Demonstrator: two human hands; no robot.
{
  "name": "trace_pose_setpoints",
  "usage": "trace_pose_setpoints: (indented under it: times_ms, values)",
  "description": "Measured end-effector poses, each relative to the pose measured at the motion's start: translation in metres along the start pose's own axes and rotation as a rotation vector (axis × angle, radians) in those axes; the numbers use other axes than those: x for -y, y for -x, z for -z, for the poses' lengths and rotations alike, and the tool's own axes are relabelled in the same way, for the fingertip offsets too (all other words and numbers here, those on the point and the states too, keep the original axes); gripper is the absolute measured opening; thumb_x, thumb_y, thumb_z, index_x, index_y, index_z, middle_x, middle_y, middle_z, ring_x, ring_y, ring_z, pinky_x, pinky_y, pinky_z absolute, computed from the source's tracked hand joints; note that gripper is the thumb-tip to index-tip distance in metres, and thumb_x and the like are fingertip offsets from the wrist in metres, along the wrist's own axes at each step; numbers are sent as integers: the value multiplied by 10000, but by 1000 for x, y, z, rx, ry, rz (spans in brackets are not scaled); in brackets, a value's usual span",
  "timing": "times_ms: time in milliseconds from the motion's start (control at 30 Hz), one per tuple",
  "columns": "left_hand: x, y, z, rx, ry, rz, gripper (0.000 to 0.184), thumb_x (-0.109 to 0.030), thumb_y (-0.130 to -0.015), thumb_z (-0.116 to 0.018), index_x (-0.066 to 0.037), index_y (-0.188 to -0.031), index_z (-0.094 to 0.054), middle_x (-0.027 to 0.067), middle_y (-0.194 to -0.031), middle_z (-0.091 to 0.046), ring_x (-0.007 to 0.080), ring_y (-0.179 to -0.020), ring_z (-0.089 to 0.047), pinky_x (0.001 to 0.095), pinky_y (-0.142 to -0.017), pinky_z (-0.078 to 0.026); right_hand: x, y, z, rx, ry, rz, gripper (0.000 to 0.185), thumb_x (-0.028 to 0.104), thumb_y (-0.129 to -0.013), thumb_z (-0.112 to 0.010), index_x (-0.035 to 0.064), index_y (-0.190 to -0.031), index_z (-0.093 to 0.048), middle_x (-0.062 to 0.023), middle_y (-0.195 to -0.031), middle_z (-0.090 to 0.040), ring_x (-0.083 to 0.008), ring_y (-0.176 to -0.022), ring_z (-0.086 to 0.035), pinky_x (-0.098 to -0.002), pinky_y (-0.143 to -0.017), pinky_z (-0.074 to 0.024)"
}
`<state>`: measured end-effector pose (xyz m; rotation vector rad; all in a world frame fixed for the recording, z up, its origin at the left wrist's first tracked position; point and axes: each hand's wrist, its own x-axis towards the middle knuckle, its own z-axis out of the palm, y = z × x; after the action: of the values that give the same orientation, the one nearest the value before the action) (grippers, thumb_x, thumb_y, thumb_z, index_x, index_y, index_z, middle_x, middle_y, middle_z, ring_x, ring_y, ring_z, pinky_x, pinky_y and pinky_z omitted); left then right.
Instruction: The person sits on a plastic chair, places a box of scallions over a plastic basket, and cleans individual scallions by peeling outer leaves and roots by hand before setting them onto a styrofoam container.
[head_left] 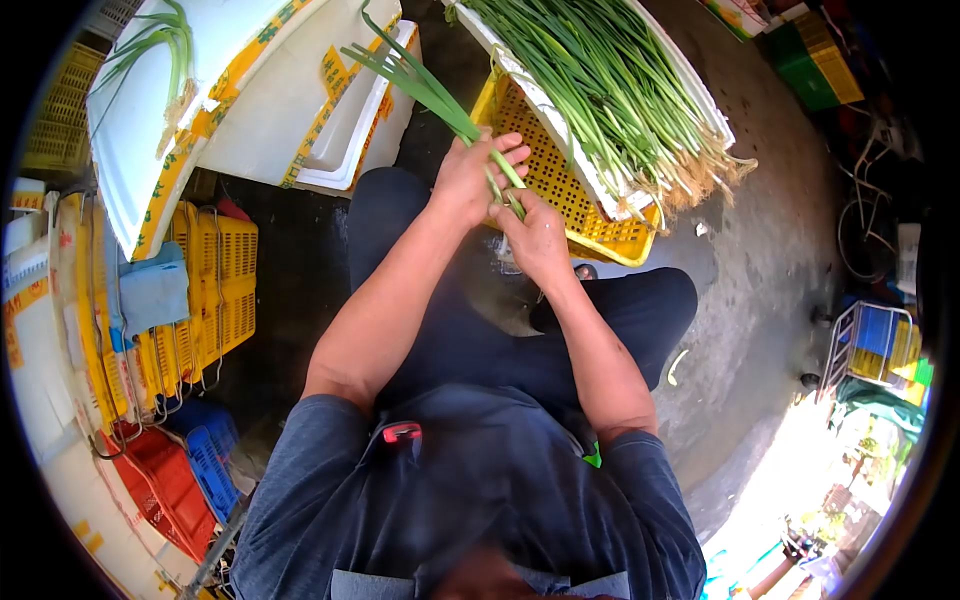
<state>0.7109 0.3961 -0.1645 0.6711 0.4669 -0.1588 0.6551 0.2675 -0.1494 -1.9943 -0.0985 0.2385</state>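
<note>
Nearby, scallions (600, 90) fill a foam box (590, 187) while both hands (466, 185) (541, 240) pinch a separate green stalk (442, 101).

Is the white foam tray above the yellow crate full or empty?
Full, where it shows: green onions cover the tray nearly rim to rim, roots overhanging one end.

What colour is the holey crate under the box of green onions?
The plastic crate is yellow; the head view shows it best.
</note>
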Motion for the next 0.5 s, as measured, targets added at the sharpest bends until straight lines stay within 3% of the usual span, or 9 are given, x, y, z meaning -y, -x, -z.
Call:
trace_pose_setpoints:
  times_ms: [67,200,300,500]
  values:
    - [1,-4,4,76,-26,6,184,-161,-1048,-471,-80,-1196,-400,224,-1203,-601,383,-1087,-632,521,-915,-534,-20,-7,-4,-31,-30,6,164,151,-971,-601,5,-1018,-661,-17,-711,-610,-71,-576,-503,-249,-548,-434]
    - [6,-8,7,187,-90,20,270,-173,-1020,-543,-66,-1241,-429,200,-1130,-627,344,-983,-656,462,-827,-549,-28,-11,14,16,-433,-259,165,148,-998,-554,5,-1009,-636,-13,-697,-588,-77,-548,-505,-216,-502,-467]
    - [10,-4,4,222,-246,-55,308,-182,-1013,-566,-55,-1269,-450,164,-1059,-627,292,-923,-654,417,-787,-546,-37,-11,23,23,-581,-375,171,147,-953,-538,24,-1016,-640,-38,-717,-622,-107,-612,-574,-243,-556,-483]
    - [15,-6,4,223,-490,-173,233,-182,-1026,-552,-50,-1215,-522,59,-933,-596,155,-848,-598,313,-749,-490,-33,-9,21,-48,-436,-274,174,164,-982,-551,12,-1010,-632,-39,-740,-626,-96,-638,-587,-237,-533,-511]
